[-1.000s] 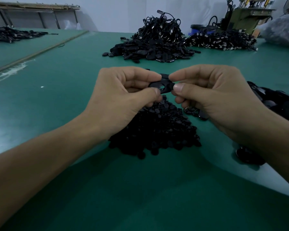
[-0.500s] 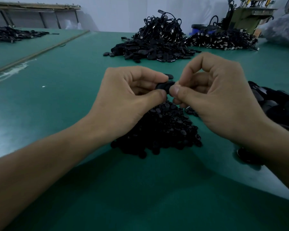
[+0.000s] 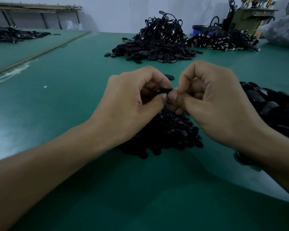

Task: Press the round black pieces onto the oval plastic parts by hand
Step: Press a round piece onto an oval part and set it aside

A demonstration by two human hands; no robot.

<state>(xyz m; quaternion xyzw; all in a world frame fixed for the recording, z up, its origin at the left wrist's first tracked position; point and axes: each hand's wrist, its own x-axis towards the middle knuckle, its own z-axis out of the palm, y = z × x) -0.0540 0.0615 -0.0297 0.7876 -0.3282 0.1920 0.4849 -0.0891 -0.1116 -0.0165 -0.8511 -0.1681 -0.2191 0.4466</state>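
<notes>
Green table (image 3: 57, 100), five black heaps (image 3: 157, 45); left hand (image 3: 132, 104), right hand (image 3: 215, 100) together, both pinching one oval part (image 3: 163, 90)

Left hand (image 3: 132, 105), right hand (image 3: 215, 104), one held oval part (image 3: 163, 91), five black heaps (image 3: 173, 130).

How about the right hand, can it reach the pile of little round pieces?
Probably yes: the pile of round pieces lies just below the right hand, nothing between. But it is pinching a black part together with the left hand, so it must let go first.
</notes>
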